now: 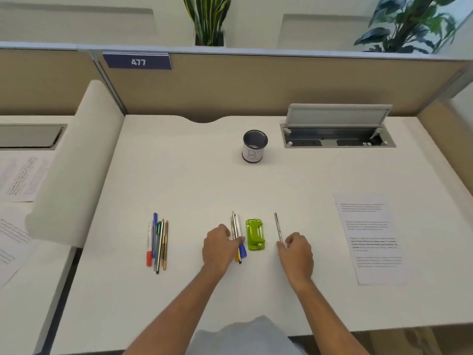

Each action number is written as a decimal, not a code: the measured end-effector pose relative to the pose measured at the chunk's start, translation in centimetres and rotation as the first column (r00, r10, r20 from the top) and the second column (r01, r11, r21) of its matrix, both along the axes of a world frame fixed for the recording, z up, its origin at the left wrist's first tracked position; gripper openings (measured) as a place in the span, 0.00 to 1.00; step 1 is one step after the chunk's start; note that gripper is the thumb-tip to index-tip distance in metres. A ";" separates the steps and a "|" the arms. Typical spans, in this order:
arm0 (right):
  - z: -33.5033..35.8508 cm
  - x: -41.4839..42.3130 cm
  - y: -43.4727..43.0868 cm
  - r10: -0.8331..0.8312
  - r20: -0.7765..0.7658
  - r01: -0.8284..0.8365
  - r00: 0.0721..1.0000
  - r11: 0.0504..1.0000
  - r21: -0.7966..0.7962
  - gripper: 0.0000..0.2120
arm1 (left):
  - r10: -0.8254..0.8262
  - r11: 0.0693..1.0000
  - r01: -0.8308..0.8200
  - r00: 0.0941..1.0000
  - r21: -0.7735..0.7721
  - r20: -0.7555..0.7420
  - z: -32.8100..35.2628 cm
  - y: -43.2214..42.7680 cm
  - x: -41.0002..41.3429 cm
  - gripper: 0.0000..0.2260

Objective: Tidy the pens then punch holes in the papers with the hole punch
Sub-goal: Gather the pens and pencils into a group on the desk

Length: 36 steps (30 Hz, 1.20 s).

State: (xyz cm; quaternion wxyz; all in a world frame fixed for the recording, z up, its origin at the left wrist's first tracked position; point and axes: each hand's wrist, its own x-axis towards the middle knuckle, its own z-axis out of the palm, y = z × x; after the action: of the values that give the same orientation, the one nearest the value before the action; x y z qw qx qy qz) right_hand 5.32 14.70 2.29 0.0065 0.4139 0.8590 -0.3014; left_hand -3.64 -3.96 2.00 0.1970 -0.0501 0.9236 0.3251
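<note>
Your left hand (220, 248) grips a pen bundle (236, 224) just left of the hole punch (255, 234); right hand (297, 254) pinches a silver pen (278, 226) just right of it. Loose pens (157, 242) further left, cup (254, 146) behind, paper (368, 237) far right

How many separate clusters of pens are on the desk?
3: a row at far left; a bundle the left hand holds beside the green hole punch; one silver pen the right hand pinches. The cup may hide more.
</note>
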 end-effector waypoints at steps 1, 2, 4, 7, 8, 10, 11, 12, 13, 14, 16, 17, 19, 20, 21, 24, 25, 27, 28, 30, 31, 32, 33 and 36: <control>-0.2 -0.1 0.3 0.009 0.006 -0.009 1.000 1.000 -0.022 0.09 | 0.002 1.000 -0.002 1.000 -0.029 0.006 0.0 0.6 0.1 0.21; -0.2 -0.2 0.5 0.016 0.011 -0.015 1.000 0.999 -0.049 0.10 | 0.002 0.998 -0.001 1.000 -0.060 0.008 0.1 1.1 0.3 0.21; -0.3 -0.5 1.0 0.031 0.027 -0.028 0.999 0.995 -0.091 0.11 | 0.005 0.994 -0.003 1.000 -0.111 0.010 0.2 1.9 0.5 0.22; -0.5 -0.8 1.8 0.083 0.061 -0.075 0.995 0.990 -0.118 0.08 | 0.033 0.990 -0.032 0.999 -0.139 0.010 0.3 2.9 0.9 0.19; -0.6 -0.9 2.1 0.107 0.079 -0.098 0.991 0.989 -0.113 0.06 | 0.038 0.987 -0.036 0.999 -0.156 0.008 0.4 3.2 1.1 0.16; -0.7 -1.1 2.6 0.158 0.104 -0.148 0.982 0.983 -0.105 0.03 | 0.036 0.981 -0.037 0.999 -0.191 -0.006 0.4 3.6 1.3 0.13; -0.8 -1.2 2.9 0.181 0.114 -0.168 0.977 0.980 -0.110 0.03 | 0.031 0.977 -0.035 0.999 -0.211 -0.020 0.4 3.8 1.4 0.11; -0.7 -1.3 3.1 0.202 0.126 -0.186 0.971 0.975 -0.122 0.03 | 0.022 0.971 -0.029 0.999 -0.236 -0.036 0.4 3.9 1.6 0.11; -0.6 -1.4 3.2 0.219 0.144 -0.199 0.965 0.970 -0.140 0.03 | 0.005 0.963 -0.020 0.998 -0.270 -0.057 0.4 4.1 1.7 0.10; -0.5 -1.6 3.4 0.236 0.159 -0.212 0.959 0.965 -0.155 0.03 | -0.017 0.953 -0.007 0.997 -0.303 -0.076 0.4 4.4 1.8 0.09; -0.5 -1.9 4.0 0.272 0.179 -0.240 0.945 0.954 -0.181 0.05 | -0.058 0.935 0.012 0.991 -0.355 -0.119 0.5 5.0 1.9 0.07; -0.4 -2.1 4.4 0.291 0.182 -0.257 0.939 0.948 -0.189 0.08 | -0.072 0.927 0.017 0.989 -0.374 -0.133 0.6 5.3 2.0 0.07; -0.2 -2.3 4.3 0.296 0.173 -0.262 0.939 0.945 -0.196 0.13 | -0.100 0.917 0.037 0.985 -0.398 -0.140 0.6 5.3 1.9 0.05; 0.0 -2.3 4.2 0.292 0.164 -0.257 0.942 0.945 -0.205 0.14 | -0.113 0.912 0.049 0.985 -0.408 -0.133 0.4 5.1 1.9 0.03; 0.2 -2.2 4.2 0.283 0.158 -0.247 0.946 0.945 -0.215 0.14 | -0.116 0.912 0.048 0.983 -0.407 -0.143 0.2 5.1 1.9 0.03; 0.0 -2.1 4.8 0.257 0.136 -0.216 0.957 0.941 -0.260 0.08 | -0.115 0.896 0.032 0.980 -0.443 -0.162 -0.2 5.3 1.5 0.04; -0.1 -2.1 5.0 0.244 0.122 -0.204 0.962 0.940 -0.275 0.08 | -0.108 0.897 0.023 0.980 -0.442 -0.167 -0.1 5.3 1.4 0.03; -0.4 -1.9 5.2 0.228 0.097 -0.191 0.969 0.936 -0.297 0.11 | -0.119 0.899 0.035 0.979 -0.436 -0.165 0.1 5.3 1.0 0.05; -0.5 -1.8 5.2 0.223 0.087 -0.188 0.971 0.934 -0.303 0.12 | -0.127 0.892 0.045 0.980 -0.449 -0.155 0.2 5.4 0.9 0.07; -0.3 -1.7 5.3 0.216 0.077 -0.182 0.973 0.932 -0.313 0.11 | -0.144 0.874 0.060 0.980 -0.482 -0.140 0.3 5.4 0.8 0.09; -0.2 -1.7 5.3 0.214 0.073 -0.180 0.974 0.931 -0.318 0.11 | -0.154 0.871 0.067 0.978 -0.486 -0.140 0.2 5.4 0.7 0.09; 0.0 -1.7 5.4 0.212 0.068 -0.179 0.975 0.928 -0.326 0.10 | -0.158 0.874 0.074 0.978 -0.480 -0.137 0.1 5.4 0.7 0.09; 0.1 -1.7 5.4 0.213 0.065 -0.180 0.975 0.925 -0.336 0.09 | -0.161 0.880 0.079 0.978 -0.468 -0.136 0.0 5.3 0.7 0.08; 0.0 -1.7 5.4 0.214 0.054 -0.181 0.975 0.914 -0.363 0.06 | -0.148 0.899 0.071 0.978 -0.432 -0.147 0.0 5.2 0.5 0.08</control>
State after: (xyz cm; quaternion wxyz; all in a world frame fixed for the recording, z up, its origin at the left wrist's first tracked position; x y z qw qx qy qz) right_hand 3.63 20.14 2.32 0.1516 0.3305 0.8262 -0.4304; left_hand -3.14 1.20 1.99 0.1169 -0.0106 0.9872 0.1082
